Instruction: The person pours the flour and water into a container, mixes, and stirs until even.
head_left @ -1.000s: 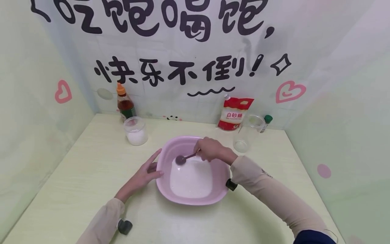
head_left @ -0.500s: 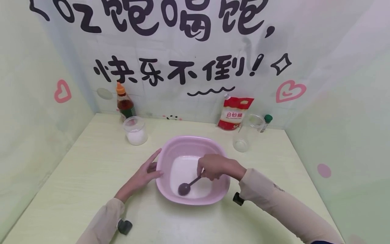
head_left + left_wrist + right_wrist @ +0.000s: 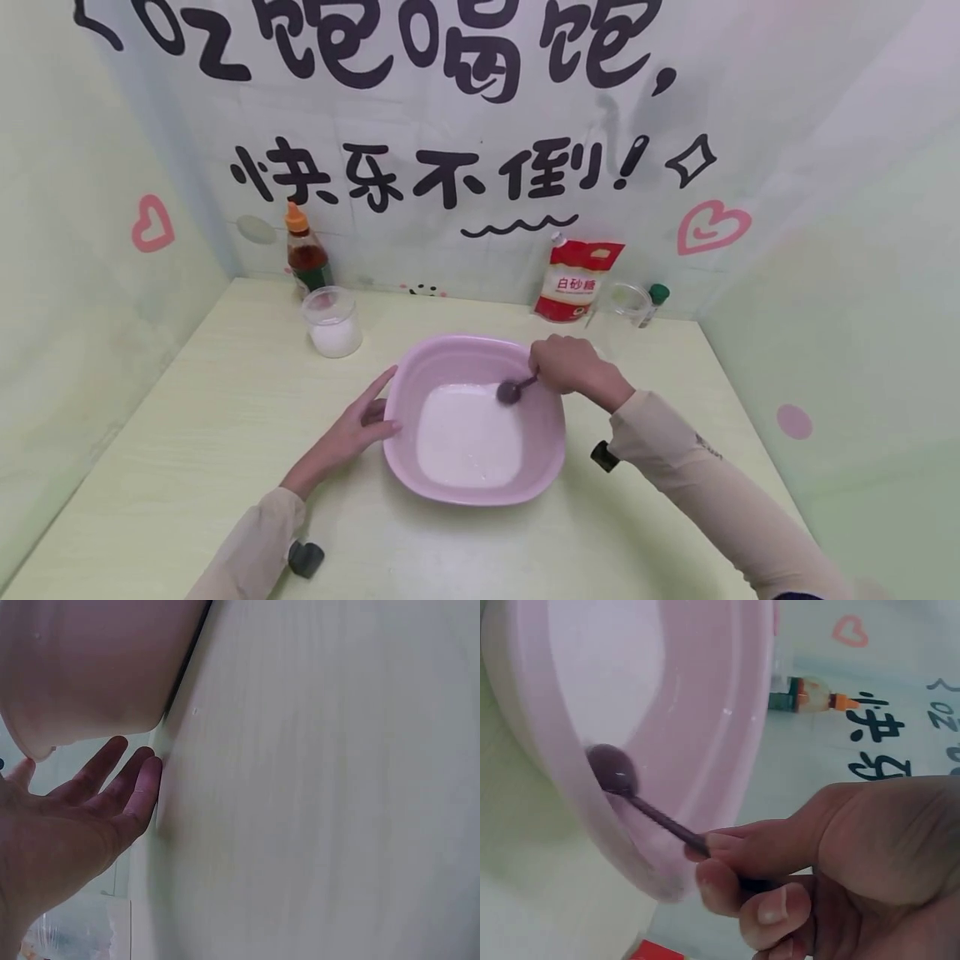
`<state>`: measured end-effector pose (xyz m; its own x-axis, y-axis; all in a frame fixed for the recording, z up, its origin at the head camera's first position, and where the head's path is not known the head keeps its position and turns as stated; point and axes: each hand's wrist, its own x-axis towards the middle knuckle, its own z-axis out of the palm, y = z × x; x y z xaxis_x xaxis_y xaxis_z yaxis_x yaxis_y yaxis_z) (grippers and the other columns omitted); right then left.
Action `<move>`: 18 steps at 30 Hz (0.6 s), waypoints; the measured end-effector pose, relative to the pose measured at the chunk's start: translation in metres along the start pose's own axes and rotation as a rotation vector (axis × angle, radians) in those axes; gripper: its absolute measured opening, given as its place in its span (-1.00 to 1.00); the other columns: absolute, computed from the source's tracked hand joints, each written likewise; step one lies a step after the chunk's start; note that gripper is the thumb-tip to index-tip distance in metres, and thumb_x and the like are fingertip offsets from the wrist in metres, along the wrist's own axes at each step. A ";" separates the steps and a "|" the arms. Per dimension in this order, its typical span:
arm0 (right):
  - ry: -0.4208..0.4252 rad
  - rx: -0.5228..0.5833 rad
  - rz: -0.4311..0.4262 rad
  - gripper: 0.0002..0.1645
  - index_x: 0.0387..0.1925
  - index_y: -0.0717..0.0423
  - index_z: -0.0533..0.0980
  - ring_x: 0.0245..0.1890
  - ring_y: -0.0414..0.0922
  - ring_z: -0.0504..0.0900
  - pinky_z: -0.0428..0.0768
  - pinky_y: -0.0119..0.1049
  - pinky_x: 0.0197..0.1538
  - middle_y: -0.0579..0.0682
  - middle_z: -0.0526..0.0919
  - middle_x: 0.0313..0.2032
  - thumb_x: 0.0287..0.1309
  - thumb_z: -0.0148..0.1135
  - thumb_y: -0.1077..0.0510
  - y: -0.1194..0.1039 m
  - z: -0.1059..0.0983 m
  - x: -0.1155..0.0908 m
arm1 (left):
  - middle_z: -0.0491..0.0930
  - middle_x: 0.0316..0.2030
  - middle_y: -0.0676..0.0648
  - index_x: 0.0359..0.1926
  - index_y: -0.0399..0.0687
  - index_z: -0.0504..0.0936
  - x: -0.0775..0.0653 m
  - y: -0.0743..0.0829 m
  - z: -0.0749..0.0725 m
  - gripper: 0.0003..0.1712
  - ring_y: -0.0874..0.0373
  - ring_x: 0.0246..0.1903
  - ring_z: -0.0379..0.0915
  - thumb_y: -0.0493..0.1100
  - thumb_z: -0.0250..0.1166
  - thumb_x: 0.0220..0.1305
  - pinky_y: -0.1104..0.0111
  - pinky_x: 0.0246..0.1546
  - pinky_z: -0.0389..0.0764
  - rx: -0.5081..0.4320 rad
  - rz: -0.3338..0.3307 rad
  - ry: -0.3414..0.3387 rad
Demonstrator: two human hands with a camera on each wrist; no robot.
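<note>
A pink basin [image 3: 472, 492] with milky white liquid [image 3: 468, 446] in it stands on the table. At its left side is my left hand [image 3: 358, 429], thumb at the rim and fingers loosely spread along the outer wall. In the left wrist view, the fingers [image 3: 142, 791] lie beside and under the basin's side. My right hand [image 3: 570, 365] grips the handle of a dark, round-bowled spoon [image 3: 509, 392] over the back right corner. The right wrist view has that spoon [image 3: 615, 771] inside the basin, its handle pinched between thumb and fingers.
Behind the basin on the left are a tub of white powder [image 3: 333, 332] and an orange-capped sauce bottle [image 3: 306, 254]. A red sugar pouch [image 3: 573, 282], a clear plastic cup [image 3: 624, 302] and a green-capped bottle [image 3: 657, 298] stand at the back right, close beyond the right hand.
My right hand has carried the spoon around inside the basin, from the back left to the front and now to the back right corner. The left hand and basin have stayed put.
</note>
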<state>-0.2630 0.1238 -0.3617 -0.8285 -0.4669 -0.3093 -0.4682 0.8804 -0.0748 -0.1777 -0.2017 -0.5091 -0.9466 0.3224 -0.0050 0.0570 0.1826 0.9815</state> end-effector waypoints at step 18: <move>-0.104 0.143 -0.392 -0.77 -0.20 0.08 0.77 -0.59 -0.30 0.47 0.38 -0.52 -0.50 -0.02 0.79 -0.37 0.21 0.28 0.35 -0.052 0.027 0.021 | 0.34 0.33 -0.51 0.60 0.21 -0.09 -0.002 -0.001 0.001 0.03 -0.38 0.25 0.43 -0.14 0.33 0.28 -0.06 0.22 0.51 -0.020 -0.021 0.016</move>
<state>-0.2482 0.0703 -0.3897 -0.5577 -0.7638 -0.3248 -0.6881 0.6443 -0.3337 -0.1760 -0.2017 -0.5104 -0.9524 0.3040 -0.0223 0.0313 0.1702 0.9849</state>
